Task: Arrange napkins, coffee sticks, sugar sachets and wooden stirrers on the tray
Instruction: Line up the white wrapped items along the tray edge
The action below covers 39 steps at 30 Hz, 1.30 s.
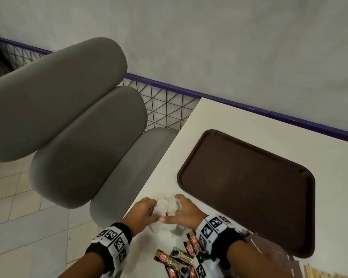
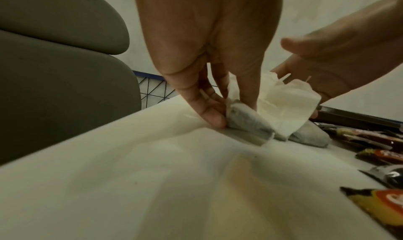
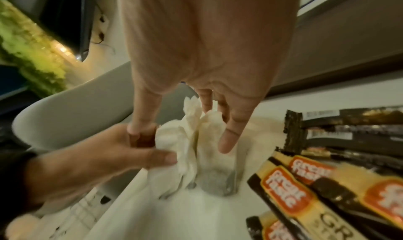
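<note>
Both hands at the counter (image 1: pixel 219 121) edge, 7 o'clock of the tray (image 1: pixel 249 189). Left hand (image 1: pixel 143 212) pinches the napkins (image 1: pixel 168 205); right hand (image 1: pixel 186 211) cups them, grip grasping the wad. Tray bare. Advice: square the crumpled napkins first, lift together, set flat in a corner, clear of the sticks (image 1: pixel 177 259).

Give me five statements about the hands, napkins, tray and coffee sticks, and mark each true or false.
1. Both hands, left hand and right hand, are on the napkins. True.
2. The tray already carries coffee sticks. False: nothing lies on it.
3. The coffee sticks lie on the table, near the wrists. True.
4. The napkins rest on the tray. False: they are on the table, beside it.
5. The left hand's grip pinches napkin between thumb and fingers. True.
</note>
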### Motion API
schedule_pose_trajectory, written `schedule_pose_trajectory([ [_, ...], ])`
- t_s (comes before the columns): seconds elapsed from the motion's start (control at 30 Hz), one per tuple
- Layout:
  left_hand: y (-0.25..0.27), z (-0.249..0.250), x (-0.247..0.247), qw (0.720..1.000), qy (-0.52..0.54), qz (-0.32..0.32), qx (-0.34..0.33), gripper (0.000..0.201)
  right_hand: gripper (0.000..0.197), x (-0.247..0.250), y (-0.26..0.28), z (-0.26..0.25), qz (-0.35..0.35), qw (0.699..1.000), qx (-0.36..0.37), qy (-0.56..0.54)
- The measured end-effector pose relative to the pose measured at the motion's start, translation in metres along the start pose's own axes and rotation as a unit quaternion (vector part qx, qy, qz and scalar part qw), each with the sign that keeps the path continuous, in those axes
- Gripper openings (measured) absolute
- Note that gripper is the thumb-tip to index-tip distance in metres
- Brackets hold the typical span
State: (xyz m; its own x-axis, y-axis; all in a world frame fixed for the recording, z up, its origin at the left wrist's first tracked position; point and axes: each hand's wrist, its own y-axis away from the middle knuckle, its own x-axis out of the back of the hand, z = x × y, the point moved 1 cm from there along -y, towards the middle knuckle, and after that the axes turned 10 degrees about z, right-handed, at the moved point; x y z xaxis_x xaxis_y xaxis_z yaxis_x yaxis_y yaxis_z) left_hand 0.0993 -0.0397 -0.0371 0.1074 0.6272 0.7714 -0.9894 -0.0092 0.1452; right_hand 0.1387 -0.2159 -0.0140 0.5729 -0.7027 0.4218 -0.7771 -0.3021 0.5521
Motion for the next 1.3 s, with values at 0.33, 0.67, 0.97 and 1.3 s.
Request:
schedule_pose_trajectory([
  [0.33, 0.002, -0.002, -0.005, 0.995, 0.100, 0.020, 0.019, 0.042, 0.034, 0.007, 0.013, -0.005, 0.113, 0.984, 0.115, 0.077],
  [0.67, -0.008, 0.027, 0.027, 0.997, 0.075, -0.003, -0.027, 0.074, 0.028, 0.068, 0.022, -0.018, 0.053, 0.987, 0.154, 0.005],
  [0.97, -0.031, 0.105, 0.032, 0.889, 0.432, -0.137, 0.060, 0.078, 0.031, 0.092, 0.024, -0.059, -0.044, 0.982, 0.181, -0.025],
  [1.3, -0.035, 0.105, 0.026, 0.826, 0.503, -0.204, 0.148, 0.053, 0.045, 0.097, 0.019, -0.041, 0.077, 0.973, 0.164, -0.145],
])
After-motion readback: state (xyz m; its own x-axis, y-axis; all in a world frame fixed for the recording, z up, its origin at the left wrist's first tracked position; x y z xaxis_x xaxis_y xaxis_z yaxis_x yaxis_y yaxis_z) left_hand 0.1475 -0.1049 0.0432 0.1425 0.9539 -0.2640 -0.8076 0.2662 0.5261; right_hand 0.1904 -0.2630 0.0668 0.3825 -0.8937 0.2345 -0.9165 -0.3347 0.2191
